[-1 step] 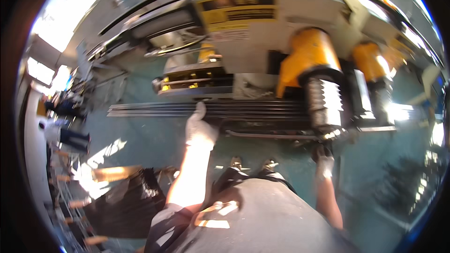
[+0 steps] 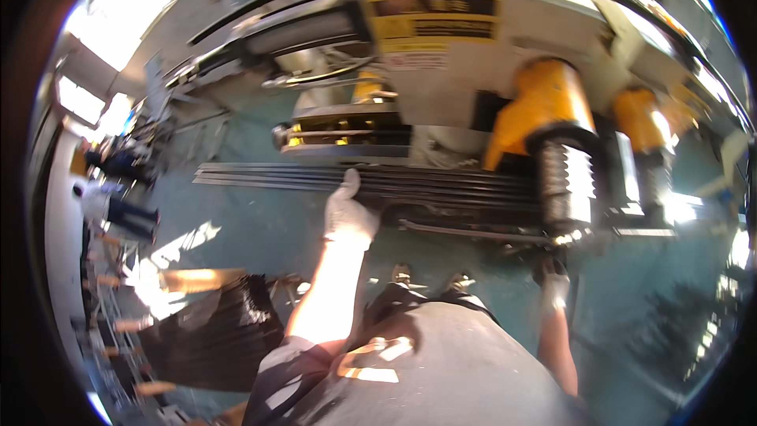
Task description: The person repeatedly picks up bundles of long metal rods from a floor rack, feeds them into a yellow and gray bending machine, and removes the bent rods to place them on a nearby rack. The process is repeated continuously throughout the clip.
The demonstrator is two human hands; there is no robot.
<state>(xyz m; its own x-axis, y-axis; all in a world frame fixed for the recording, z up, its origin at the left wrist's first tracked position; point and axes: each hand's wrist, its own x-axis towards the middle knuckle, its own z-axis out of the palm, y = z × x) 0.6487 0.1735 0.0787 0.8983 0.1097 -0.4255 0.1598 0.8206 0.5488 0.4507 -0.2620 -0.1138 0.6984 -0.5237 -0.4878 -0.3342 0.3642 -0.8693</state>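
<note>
Several long, thin dark metal strips [image 2: 268,177] lie side by side in front of the machine, running from left to right. My left hand [image 2: 349,219], in a white glove, is at their near side. Its thumb reaches up over the strips, while the other fingers are hidden below and seem wrapped round them. Lower right, my right hand [image 2: 555,288] wears a pale glove with dark fingertips. It is close to the bottom of a ridged metal cylinder [image 2: 566,185]; blur and shade hide what its fingers touch.
Above the strips stands a large pale machine [image 2: 441,91] with a yellow and black label and orange housings [image 2: 552,95]. A dark bundle [image 2: 209,339] rests on a wooden-legged stand at lower left. Another person [image 2: 118,209] stands far left. Green floor [image 2: 260,229] shows beneath.
The whole view has shifted, so most things appear farther right. The strips now slope slightly down to the right. Both hands keep nearly the same places beside the strips and cylinder.
</note>
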